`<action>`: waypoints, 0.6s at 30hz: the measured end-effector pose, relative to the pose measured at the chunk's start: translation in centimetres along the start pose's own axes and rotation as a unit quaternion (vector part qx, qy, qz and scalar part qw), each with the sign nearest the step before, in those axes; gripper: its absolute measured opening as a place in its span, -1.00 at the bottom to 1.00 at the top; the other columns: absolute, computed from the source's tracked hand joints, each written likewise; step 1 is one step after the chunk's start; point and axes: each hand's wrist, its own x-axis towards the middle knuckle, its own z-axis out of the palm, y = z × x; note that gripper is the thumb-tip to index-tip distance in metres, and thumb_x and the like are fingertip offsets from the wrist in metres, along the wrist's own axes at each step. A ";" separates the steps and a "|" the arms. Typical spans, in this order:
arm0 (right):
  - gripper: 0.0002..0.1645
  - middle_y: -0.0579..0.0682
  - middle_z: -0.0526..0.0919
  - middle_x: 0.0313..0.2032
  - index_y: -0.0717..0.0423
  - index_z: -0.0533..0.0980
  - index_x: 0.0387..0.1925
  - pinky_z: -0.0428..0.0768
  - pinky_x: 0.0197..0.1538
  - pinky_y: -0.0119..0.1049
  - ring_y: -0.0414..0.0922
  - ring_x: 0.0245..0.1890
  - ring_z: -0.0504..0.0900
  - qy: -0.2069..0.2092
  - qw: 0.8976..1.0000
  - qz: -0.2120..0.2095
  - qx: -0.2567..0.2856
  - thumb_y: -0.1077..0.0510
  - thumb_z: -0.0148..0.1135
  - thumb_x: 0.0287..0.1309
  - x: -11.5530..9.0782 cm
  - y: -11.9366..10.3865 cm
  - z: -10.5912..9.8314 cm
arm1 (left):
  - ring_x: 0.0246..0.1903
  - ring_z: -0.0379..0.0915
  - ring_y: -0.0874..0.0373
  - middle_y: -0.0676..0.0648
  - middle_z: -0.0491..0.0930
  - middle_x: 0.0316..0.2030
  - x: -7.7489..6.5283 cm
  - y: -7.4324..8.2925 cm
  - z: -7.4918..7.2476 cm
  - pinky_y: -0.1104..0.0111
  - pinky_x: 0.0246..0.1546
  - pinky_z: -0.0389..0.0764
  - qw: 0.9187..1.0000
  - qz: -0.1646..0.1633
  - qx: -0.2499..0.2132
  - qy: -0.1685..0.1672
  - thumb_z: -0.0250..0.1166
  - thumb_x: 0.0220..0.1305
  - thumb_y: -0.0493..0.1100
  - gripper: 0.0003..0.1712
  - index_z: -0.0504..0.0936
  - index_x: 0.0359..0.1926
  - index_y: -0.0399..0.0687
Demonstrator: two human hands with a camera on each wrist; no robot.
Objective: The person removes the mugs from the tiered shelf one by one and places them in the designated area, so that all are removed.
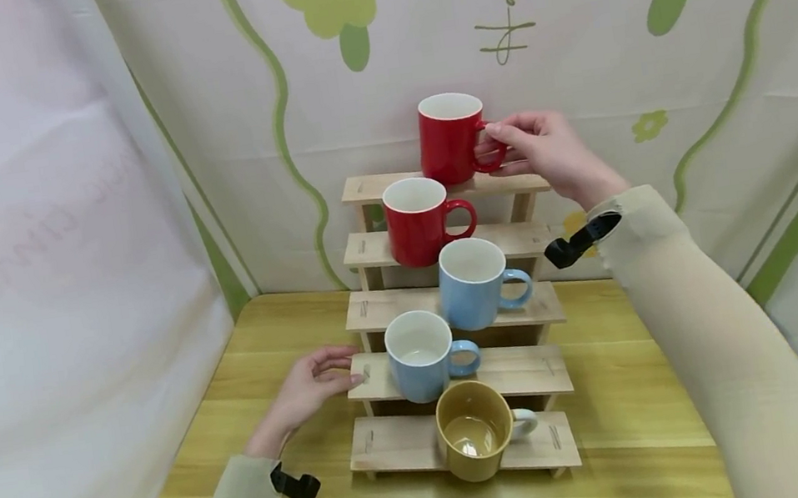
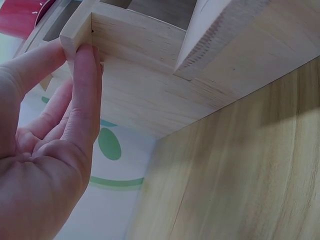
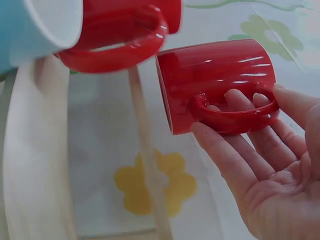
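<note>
A red mug is at the top step of a tiered wooden stand. My right hand holds it by the handle, and in the right wrist view its fingers lie around that handle. Whether the mug's base rests on the step cannot be told. My left hand pinches the left end of the second-lowest board between thumb and fingers, as the left wrist view shows closely. On lower steps stand another red mug, two light blue mugs and a mustard mug with a white handle.
The stand sits on a wood-grain table. Close behind it hangs a white cloth with flowers and green lines. More white cloth closes off the left side. The mugs' handles point right.
</note>
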 end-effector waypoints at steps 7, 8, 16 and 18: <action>-0.46 0.11 0.72 -0.06 0.29 0.55 0.16 0.70 -0.06 -0.26 -0.01 -0.07 0.73 0.019 1.000 0.002 -0.002 -0.03 0.33 0.35 -1.7 -0.7 -2.8 | 0.11 0.52 -0.13 -0.26 0.53 0.19 0.0 -0.3 -0.3 0.31 -0.07 0.68 1.000 0.004 -0.006 0.000 0.45 0.30 -0.23 -0.41 0.50 0.28 -0.33; -0.45 0.11 0.72 -0.06 0.30 0.55 0.16 0.70 -0.06 -0.26 -0.01 -0.08 0.73 0.022 1.000 0.002 -0.002 -0.02 0.33 0.35 -2.0 -0.7 -3.2 | 0.10 0.52 -0.14 -0.26 0.53 0.18 0.1 -0.3 -0.3 0.32 -0.07 0.68 1.000 0.003 -0.008 -0.001 0.45 0.29 -0.23 -0.41 0.50 0.28 -0.33; -0.51 0.10 0.76 -0.16 0.36 0.58 0.05 0.72 -0.14 -0.26 -0.04 -0.18 0.77 0.050 0.997 0.000 0.051 0.07 0.42 0.26 -4.1 -0.2 -6.4 | 0.15 0.45 -0.27 -0.26 0.53 0.18 0.0 -0.3 -0.3 0.32 -0.09 0.69 1.000 0.001 -0.014 0.002 0.46 0.29 -0.24 -0.42 0.51 0.27 -0.33; -0.57 0.11 0.77 -0.19 0.34 0.60 0.01 0.72 -0.15 -0.26 -0.04 -0.20 0.78 0.051 0.996 0.000 0.068 0.10 0.42 0.26 -4.8 0.1 -7.2 | 0.15 0.45 -0.27 -0.26 0.53 0.19 0.0 -0.3 -0.3 0.31 -0.09 0.69 1.000 0.001 -0.015 0.000 0.46 0.29 -0.23 -0.42 0.51 0.27 -0.32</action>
